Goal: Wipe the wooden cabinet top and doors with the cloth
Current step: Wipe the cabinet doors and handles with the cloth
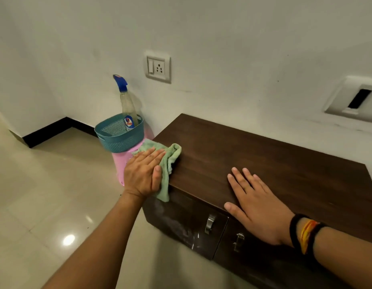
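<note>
Dark cabinet top (253, 155), left hand (142, 174) fingers flat on green cloth (169, 161).

Domestic interior, probably a room of a home. A low dark wooden cabinet (253, 155) with two doors and metal handles (210, 224) stands against a plain white wall (222, 28). On the wall above the cabinet's left end sits a switch-and-socket plate (158, 68); above its right end, a recessed white fitting (353, 99). Left of the cabinet, a pink plastic stool (122, 161) carries a teal basket (120, 138) holding a spray bottle (126, 103). Glossy cream floor tiles (45, 195) meet a black skirting (54, 130).
</note>
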Available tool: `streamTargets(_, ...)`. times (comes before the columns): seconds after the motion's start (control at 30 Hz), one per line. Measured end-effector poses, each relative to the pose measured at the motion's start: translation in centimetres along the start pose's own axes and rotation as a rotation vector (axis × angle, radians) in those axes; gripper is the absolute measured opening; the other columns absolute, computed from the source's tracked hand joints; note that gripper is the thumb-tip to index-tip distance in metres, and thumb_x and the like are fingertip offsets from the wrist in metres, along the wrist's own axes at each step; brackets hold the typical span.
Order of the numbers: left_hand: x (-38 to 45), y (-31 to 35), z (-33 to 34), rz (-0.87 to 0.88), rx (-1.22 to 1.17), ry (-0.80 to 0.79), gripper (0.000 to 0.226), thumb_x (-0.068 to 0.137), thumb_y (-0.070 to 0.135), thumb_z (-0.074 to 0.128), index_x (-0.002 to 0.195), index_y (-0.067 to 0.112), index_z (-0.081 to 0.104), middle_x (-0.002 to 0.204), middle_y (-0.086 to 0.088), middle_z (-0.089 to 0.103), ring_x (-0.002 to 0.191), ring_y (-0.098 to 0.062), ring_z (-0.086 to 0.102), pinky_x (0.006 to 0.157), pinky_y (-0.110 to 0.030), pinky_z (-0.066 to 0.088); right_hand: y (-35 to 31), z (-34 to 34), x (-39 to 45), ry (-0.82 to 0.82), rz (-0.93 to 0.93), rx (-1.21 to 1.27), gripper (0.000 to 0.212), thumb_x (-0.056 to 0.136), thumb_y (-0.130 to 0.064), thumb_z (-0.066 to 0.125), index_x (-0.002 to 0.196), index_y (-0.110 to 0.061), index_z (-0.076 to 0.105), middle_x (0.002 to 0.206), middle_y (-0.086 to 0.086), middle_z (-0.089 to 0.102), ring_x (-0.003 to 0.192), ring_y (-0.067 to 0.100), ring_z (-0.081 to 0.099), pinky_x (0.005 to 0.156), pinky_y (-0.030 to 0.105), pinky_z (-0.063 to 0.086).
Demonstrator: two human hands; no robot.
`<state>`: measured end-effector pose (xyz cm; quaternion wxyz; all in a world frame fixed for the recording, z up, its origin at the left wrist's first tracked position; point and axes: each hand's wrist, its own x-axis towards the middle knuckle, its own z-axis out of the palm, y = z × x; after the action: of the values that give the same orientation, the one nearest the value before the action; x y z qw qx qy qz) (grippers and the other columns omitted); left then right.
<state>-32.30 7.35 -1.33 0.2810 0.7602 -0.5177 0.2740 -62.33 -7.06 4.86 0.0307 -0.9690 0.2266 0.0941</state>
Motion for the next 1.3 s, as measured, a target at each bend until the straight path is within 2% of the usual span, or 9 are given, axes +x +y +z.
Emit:
streamTargets(0.2,-1.2,0.6,1.5,-0.235,-0.099,0.271,0.052,0.097,0.031,0.031,0.130,0.013,0.066,0.135,-0.008,0.065,0.132,-0.027,0.055,0.114,-0.046,0.036,-0.6,-0.6,2.3,-0.008,-0.142,-0.038,0.074,0.097,-0.065,0.006,0.156,-0.026,-0.014,0.164,-0.006,-0.022,0.149,0.016,-0.025,0.121,0.034,-0.013)
streamTargets(0.3,-1.7,2.3,2.6,-0.469,-0.208,0.390,0.059,0.098,0.027,0.024,0.147,0.001,0.043,0.155,-0.019,0.041,0.147,-0.033,0.035,0.124,-0.035,0.015,-1.9,-0.8,3.9,0.002,-0.163,-0.041,0.072,0.098,-0.065,0.008,0.157,-0.029,-0.011,0.165,-0.005,-0.019,0.151,0.017,-0.022,0.120,0.035,-0.014)
streamTargets(0.4,-2.4,4.0,3.4,-0.645,-0.359,0.447,0.061,0.100,0.027,0.021,0.154,-0.003,0.024,0.163,-0.021,0.022,0.153,-0.034,0.017,0.126,-0.041,0.009,-4.0,-0.8,6.0,0.003,-0.233,-0.046,0.067,0.098,-0.063,0.006,0.157,-0.035,-0.010,0.166,-0.005,-0.017,0.151,0.018,-0.020,0.122,0.039,-0.011)
streamTargets(0.57,-3.9,5.6,4.9,-0.838,-0.473,0.505,0.063,0.099,0.031,0.023,0.152,-0.003,0.028,0.160,-0.023,0.026,0.150,-0.029,0.021,0.122,-0.024,0.005,-7.2,-1.6,9.8,0.019,-0.371,-0.014,0.059,0.102,-0.056,0.012,0.157,-0.041,-0.005,0.167,-0.008,-0.013,0.152,0.016,-0.017,0.123,0.040,-0.008)
streamTargets(0.63,-5.9,7.0,6.1,-0.956,-0.482,0.428,0.067,0.097,0.035,0.022,0.151,-0.003,0.027,0.156,-0.029,0.029,0.147,-0.038,0.026,0.124,-0.028,0.005,-8.0,-2.0,11.1,0.022,-0.414,-0.010,0.057,0.103,-0.055,0.015,0.156,-0.043,-0.004,0.167,-0.009,-0.012,0.152,0.014,-0.016,0.124,0.039,-0.007)
streamTargets(0.73,-7.9,7.6,6.7,-0.950,-0.528,0.418,0.064,0.095,0.033,0.031,0.150,-0.001,0.030,0.157,-0.026,0.030,0.148,-0.035,0.026,0.122,-0.054,0.017,-8.5,-2.1,12.4,0.025,-0.458,-0.022,0.057,0.103,-0.055,0.016,0.156,-0.046,-0.003,0.167,-0.010,-0.012,0.152,0.011,-0.015,0.124,0.039,-0.004)
streamTargets(0.97,-2.7,8.4,4.4,-1.050,-0.734,0.658,0.071,0.085,0.037,0.039,0.140,-0.008,0.038,0.147,-0.022,0.040,0.135,-0.028,0.037,0.120,-0.049,0.023,-7.9,-1.6,13.3,0.039,-0.491,0.012,0.058,0.100,-0.061,0.017,0.155,-0.050,0.002,0.167,-0.016,-0.009,0.152,0.008,-0.012,0.123,0.038,-0.001)
streamTargets(1.13,-2.1,8.3,4.9,-1.049,-0.572,0.616,0.074,0.099,0.056,0.019,0.156,0.009,0.017,0.162,-0.017,0.016,0.150,-0.026,0.013,0.120,-0.035,0.005,-8.3,-1.7,14.2,0.088,-0.477,0.067,0.060,0.096,-0.064,0.016,0.153,-0.045,0.025,0.167,-0.019,0.002,0.153,0.005,-0.002,0.122,0.042,0.009)
streamTargets(1.3,-4.4,6.5,7.0,-0.967,-0.698,0.614,0.063,0.102,0.052,0.016,0.157,0.021,0.012,0.167,-0.011,0.009,0.155,-0.022,0.010,0.126,-0.039,0.010,-8.4,-1.7,14.6,0.070,-0.486,0.030,0.063,0.094,-0.071,0.019,0.153,-0.053,0.007,0.167,-0.018,-0.002,0.153,0.007,-0.004,0.122,0.039,0.004)
